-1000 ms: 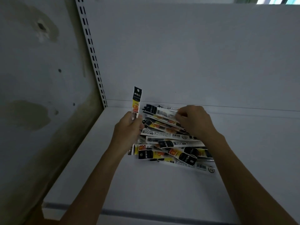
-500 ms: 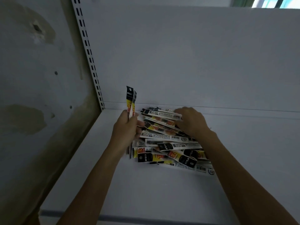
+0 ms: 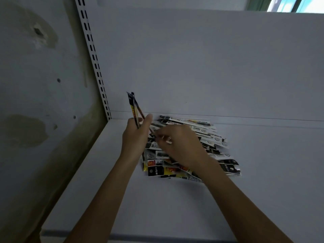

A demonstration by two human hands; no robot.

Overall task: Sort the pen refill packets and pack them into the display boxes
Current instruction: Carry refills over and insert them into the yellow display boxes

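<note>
Presently left hand (image 3: 135, 137) grips upright refill packets (image 3: 134, 107); right hand (image 3: 182, 146), just beside, pinches packet end (image 3: 167, 140) over packet pile (image 3: 210, 137).

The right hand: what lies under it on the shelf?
Under the right hand lies the pile of refill packets, spread on the white shelf. The packets directly beneath the palm are covered, and so is whatever its fingertips pinch.

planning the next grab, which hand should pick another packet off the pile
Right hand: it rests on the scattered pile of black, yellow and white refill packets, while the left hand holds upright packets.
</note>
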